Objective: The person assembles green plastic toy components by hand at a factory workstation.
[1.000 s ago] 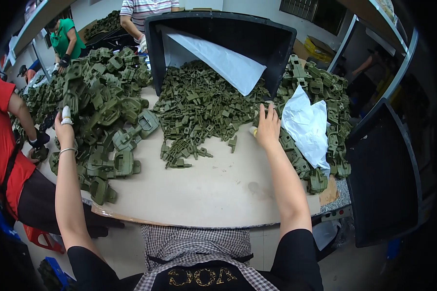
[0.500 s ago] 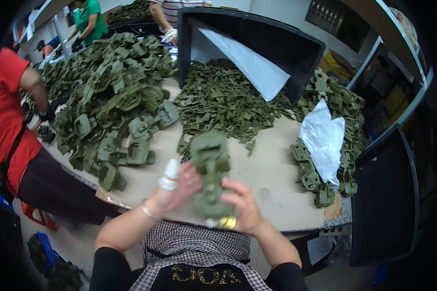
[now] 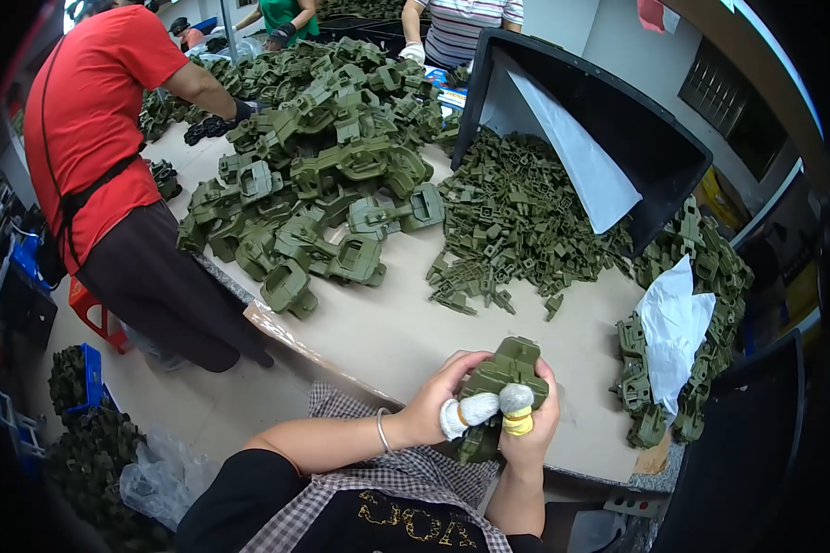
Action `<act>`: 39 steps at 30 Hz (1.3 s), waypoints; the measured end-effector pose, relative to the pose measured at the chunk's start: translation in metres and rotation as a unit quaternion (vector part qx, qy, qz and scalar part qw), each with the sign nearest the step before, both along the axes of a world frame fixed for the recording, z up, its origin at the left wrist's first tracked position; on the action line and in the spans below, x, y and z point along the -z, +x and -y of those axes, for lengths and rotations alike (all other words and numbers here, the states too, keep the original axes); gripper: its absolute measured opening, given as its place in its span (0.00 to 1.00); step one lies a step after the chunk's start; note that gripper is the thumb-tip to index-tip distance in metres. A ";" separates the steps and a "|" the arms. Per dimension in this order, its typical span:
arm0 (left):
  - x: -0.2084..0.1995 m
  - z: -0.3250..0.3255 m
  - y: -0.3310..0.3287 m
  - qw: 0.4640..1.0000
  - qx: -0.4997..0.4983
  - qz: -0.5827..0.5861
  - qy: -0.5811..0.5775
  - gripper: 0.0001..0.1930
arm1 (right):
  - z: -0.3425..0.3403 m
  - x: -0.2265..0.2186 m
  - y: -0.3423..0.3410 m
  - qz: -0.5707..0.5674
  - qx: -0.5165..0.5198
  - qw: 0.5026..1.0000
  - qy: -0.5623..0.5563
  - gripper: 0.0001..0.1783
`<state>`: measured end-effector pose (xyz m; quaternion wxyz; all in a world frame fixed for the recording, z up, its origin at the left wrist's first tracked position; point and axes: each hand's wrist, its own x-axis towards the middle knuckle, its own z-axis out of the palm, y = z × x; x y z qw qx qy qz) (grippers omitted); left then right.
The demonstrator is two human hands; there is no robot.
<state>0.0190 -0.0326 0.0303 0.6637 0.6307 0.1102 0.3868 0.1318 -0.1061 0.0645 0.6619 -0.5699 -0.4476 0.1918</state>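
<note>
An olive-green moulded plastic part, which looks like a toy vehicle body, is held between my two hands just above the near table edge. My left hand grips its left side, the thumb wrapped in white cloth and pressing on it. Round the right side closes my right hand, its thumb covered in grey and yellow wrapping. Both thumbs meet over the lower middle of the part, hiding some of it. Beyond my hands lies a heap of small green pieces, spilling from a tipped black bin.
Larger green bodies are piled at the left. On the right, more parts lie under a white sheet. A person in a red shirt leans over the table's left side; other people work farther back. Floor crates hold parts.
The view has swung left, shifting the scene rightward. The green part has turned in my hands, and both thumbs now press on it. The person in red shows more fully.
</note>
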 end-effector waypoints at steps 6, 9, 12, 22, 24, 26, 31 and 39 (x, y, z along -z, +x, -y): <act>0.000 0.005 -0.016 0.999 -0.010 0.020 -0.028 0.32 | 0.002 -0.002 0.006 0.114 -0.039 0.992 -0.044 0.26; 0.035 -0.010 -0.027 0.953 -0.203 0.013 -0.227 0.22 | 0.011 0.005 0.036 0.080 0.127 0.987 -0.065 0.27; 0.020 -0.059 -0.077 0.944 -0.207 0.049 -0.252 0.17 | 0.018 -0.010 0.090 0.288 0.271 0.903 -0.170 0.26; 0.044 -0.048 -0.097 0.890 0.091 0.017 -0.447 0.38 | -0.116 0.074 0.032 0.466 0.038 0.860 -0.202 0.15; 0.049 -0.046 -0.097 0.875 0.123 0.045 -0.466 0.39 | -0.123 0.083 0.029 0.487 0.046 0.849 -0.199 0.14; 0.046 -0.044 -0.099 0.886 0.089 0.019 -0.454 0.39 | -0.116 0.072 0.029 0.479 0.023 0.852 -0.210 0.11; 0.030 -0.038 -0.092 0.927 0.040 -0.081 -0.364 0.40 | -0.051 0.009 0.011 0.096 -0.297 0.923 -0.225 0.07; 0.022 -0.008 -0.077 0.975 0.010 -0.211 0.062 0.33 | -0.001 0.038 -0.017 0.218 -0.163 0.940 -0.206 0.11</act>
